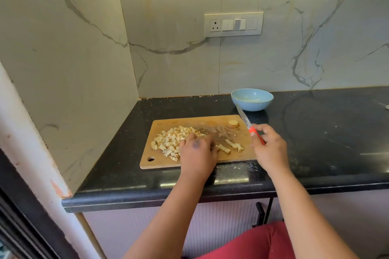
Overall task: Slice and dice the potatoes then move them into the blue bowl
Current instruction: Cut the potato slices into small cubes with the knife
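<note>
Left hand (196, 149) palm-down on the cutting board (200, 121), fingers resting against the diced potato pile (170, 140), loose strips (231, 145) just right of it, right hand (268, 147) gripping the knife (249, 127), blue bowl (252, 99) beyond.

We've got a pale blue bowl (252, 99) on a black speckled counter (315, 132), a tan wooden board (189, 122) holding creamy-yellow potato dice (168, 140) (some with brownish edges), a knife (250, 128) with an orange-red handle, and white marble walls (273, 59) veined in grey.
</note>
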Demonstrator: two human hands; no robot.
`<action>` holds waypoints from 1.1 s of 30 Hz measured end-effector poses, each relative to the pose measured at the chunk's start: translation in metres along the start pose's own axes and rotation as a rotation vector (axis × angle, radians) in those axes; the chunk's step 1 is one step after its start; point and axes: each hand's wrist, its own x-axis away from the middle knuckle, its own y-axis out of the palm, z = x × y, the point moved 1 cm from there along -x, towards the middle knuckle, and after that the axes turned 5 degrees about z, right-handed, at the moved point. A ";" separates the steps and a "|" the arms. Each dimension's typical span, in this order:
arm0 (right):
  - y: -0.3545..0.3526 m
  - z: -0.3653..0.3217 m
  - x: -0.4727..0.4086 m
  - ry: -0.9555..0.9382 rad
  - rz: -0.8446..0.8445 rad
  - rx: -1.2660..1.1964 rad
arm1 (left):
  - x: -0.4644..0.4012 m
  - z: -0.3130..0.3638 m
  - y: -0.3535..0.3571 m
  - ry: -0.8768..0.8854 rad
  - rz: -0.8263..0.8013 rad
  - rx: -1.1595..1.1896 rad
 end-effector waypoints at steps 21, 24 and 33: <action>0.003 0.002 0.005 -0.098 0.068 0.187 | -0.026 0.035 0.025 0.347 -0.427 0.082; 0.004 0.004 0.005 -0.136 0.075 0.214 | -0.032 0.030 0.026 0.324 -0.430 0.015; 0.009 0.004 0.006 -0.254 0.056 0.358 | -0.055 -0.006 0.000 0.358 -0.320 -0.330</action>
